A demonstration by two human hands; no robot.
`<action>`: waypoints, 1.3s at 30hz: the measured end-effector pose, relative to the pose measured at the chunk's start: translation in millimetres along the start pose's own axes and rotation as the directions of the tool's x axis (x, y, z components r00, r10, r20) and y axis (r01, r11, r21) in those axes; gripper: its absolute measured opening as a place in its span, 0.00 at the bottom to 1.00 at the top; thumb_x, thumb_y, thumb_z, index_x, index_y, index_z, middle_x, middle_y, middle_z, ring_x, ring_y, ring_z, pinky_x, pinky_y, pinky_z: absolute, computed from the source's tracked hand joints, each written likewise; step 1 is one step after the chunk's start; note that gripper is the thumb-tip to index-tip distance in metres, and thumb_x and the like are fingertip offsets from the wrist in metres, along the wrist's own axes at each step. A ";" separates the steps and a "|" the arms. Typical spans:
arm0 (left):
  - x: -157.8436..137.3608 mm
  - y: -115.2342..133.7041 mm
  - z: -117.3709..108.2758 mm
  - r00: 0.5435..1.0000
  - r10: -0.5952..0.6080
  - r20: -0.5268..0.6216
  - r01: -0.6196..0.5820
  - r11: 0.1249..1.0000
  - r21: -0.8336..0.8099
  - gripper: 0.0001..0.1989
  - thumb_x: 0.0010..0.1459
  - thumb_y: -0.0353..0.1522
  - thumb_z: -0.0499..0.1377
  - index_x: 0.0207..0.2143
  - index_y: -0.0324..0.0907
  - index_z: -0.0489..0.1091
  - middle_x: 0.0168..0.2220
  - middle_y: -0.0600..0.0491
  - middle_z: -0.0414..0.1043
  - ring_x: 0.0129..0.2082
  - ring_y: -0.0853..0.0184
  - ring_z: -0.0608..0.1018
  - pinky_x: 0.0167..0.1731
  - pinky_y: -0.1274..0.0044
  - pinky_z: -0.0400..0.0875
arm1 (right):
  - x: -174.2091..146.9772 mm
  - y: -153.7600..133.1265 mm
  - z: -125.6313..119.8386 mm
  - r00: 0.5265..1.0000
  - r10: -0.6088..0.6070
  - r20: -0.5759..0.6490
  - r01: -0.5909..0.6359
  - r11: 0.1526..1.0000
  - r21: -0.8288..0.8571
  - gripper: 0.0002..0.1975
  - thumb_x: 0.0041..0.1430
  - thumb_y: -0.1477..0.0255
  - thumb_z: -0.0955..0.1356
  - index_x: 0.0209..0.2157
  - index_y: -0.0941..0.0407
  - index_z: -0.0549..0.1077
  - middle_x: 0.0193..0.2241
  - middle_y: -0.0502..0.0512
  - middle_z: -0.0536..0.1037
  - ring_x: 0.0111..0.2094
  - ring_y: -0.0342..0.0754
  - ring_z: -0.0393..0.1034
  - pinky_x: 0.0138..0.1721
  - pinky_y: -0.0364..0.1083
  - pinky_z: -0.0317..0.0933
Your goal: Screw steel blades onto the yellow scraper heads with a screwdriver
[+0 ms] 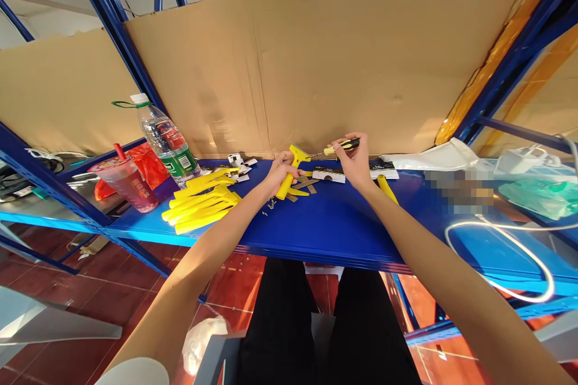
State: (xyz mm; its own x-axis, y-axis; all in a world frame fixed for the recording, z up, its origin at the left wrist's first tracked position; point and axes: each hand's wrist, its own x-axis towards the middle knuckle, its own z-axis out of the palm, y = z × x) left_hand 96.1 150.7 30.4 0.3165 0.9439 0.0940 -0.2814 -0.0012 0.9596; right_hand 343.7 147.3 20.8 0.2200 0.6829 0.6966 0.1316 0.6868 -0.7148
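Note:
My left hand [280, 172] is closed around a yellow scraper [285, 186], its wide head tilted up and to the right. In my right hand [355, 162] is a screwdriver [336, 149] with a yellow and black handle. Its thin shaft points left, and the tip meets or nearly meets the scraper's head; I cannot tell which. Beneath the scraper lie several flat brownish metal strips [311, 182] and some tiny screws [271, 203]. A pile of yellow scraper handles [203, 201] rests left of my left hand. Another yellow piece [386, 189] lies beside my right forearm.
A large water bottle [169, 144] and a drink cup with a red straw [126, 183] stand at the left. Small white boxes [329, 176] lie near the cardboard wall [361, 59]. A white cable [510, 228] loops over the right of the blue shelf [316, 231].

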 end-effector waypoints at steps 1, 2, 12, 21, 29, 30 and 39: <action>0.5 -0.1 -0.3 1.000 -0.002 -0.003 0.002 1.000 -0.002 0.35 0.33 0.21 0.65 0.47 0.48 0.66 0.57 0.50 0.79 0.41 0.58 0.88 0.24 0.82 0.66 | -0.4 -0.7 1.3 1.000 -0.003 0.020 0.002 0.999 0.041 0.32 0.63 0.42 0.78 0.53 0.43 0.63 0.50 0.55 0.83 0.52 0.59 0.86 0.61 0.64 0.78; 1.1 -0.2 -0.8 1.000 -0.007 -0.013 0.007 1.000 -0.005 0.35 0.32 0.20 0.65 0.47 0.48 0.66 0.56 0.50 0.78 0.41 0.59 0.88 0.24 0.82 0.66 | -0.8 -0.9 2.7 0.999 -0.003 0.039 0.000 0.997 0.076 0.33 0.62 0.42 0.78 0.54 0.43 0.62 0.51 0.55 0.83 0.53 0.59 0.86 0.62 0.64 0.78; -0.1 0.1 1.1 0.999 0.010 -0.039 -0.011 1.000 -0.022 0.35 0.33 0.21 0.66 0.47 0.48 0.65 0.57 0.50 0.75 0.42 0.59 0.88 0.23 0.83 0.66 | -3.1 3.0 -0.2 0.998 0.025 -0.051 -0.028 0.998 -0.057 0.32 0.63 0.41 0.78 0.51 0.45 0.65 0.44 0.54 0.82 0.48 0.60 0.86 0.60 0.66 0.79; -0.5 5.2 1.7 0.997 -0.001 -0.079 -0.001 1.000 -0.020 0.35 0.32 0.21 0.64 0.47 0.48 0.65 0.59 0.50 0.75 0.40 0.61 0.88 0.22 0.83 0.66 | -3.5 5.5 2.2 0.999 0.036 -0.010 -0.037 0.997 -0.071 0.30 0.61 0.41 0.79 0.49 0.45 0.68 0.40 0.52 0.81 0.43 0.59 0.85 0.56 0.65 0.81; -1.3 5.1 5.1 0.997 0.013 -0.074 -0.014 1.000 -0.009 0.34 0.32 0.22 0.64 0.46 0.49 0.65 0.57 0.52 0.78 0.39 0.60 0.88 0.22 0.83 0.65 | -1.7 0.7 0.3 0.998 0.016 0.061 -0.020 0.998 0.054 0.34 0.62 0.39 0.77 0.53 0.43 0.63 0.51 0.55 0.84 0.56 0.60 0.84 0.63 0.64 0.77; -0.8 4.8 4.5 0.997 0.012 -0.082 -0.013 1.000 -0.013 0.34 0.32 0.21 0.64 0.46 0.49 0.65 0.57 0.52 0.78 0.39 0.60 0.88 0.22 0.83 0.65 | -1.7 1.3 1.3 0.996 0.025 0.082 -0.029 0.998 0.055 0.34 0.61 0.38 0.78 0.52 0.43 0.63 0.51 0.55 0.84 0.56 0.60 0.85 0.62 0.64 0.78; 0.6 3.0 3.0 0.996 0.007 -0.085 -0.007 1.000 -0.006 0.35 0.31 0.21 0.64 0.47 0.47 0.65 0.58 0.50 0.78 0.40 0.59 0.88 0.23 0.82 0.67 | 1.1 15.4 -4.1 0.999 0.041 0.015 -0.040 0.999 -0.037 0.30 0.63 0.41 0.78 0.48 0.45 0.67 0.45 0.55 0.82 0.47 0.59 0.85 0.54 0.64 0.82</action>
State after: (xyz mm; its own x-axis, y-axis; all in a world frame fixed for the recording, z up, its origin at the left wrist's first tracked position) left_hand 98.1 150.3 34.1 0.2368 0.9685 0.0776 -0.2890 -0.0060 0.9573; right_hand 349.9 157.7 10.3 0.2107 0.7139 0.6678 0.1586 0.6491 -0.7439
